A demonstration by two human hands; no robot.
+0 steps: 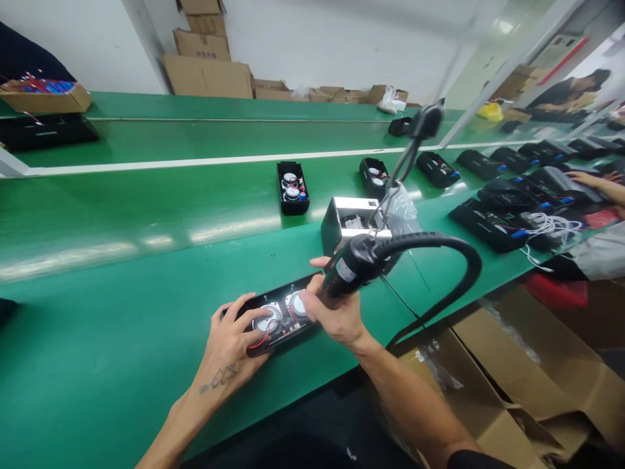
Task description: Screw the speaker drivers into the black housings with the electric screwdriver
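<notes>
On the green bench in front of me lies a black speaker housing point(282, 331), its inside facing up with two round drivers and red and black wires. My left hand point(239, 329) grips its left end, fingers spread across the rim and over one driver. My right hand point(336, 316) is wrapped round a black electric screwdriver point(349, 270), which hangs from a metal hook and has a thick black cable. The screwdriver is tilted over the right end of the housing. Its tip is hidden behind my right hand.
Just beyond the screwdriver stands a silver and black box-shaped device point(336, 225) beside a clear plastic bag point(401, 208). Another open speaker housing point(293, 189) lies farther back. Several black housings point(495, 225) and white cables point(551, 228) crowd the right, near a co-worker's hands. Cardboard point(517, 355) lies below the bench.
</notes>
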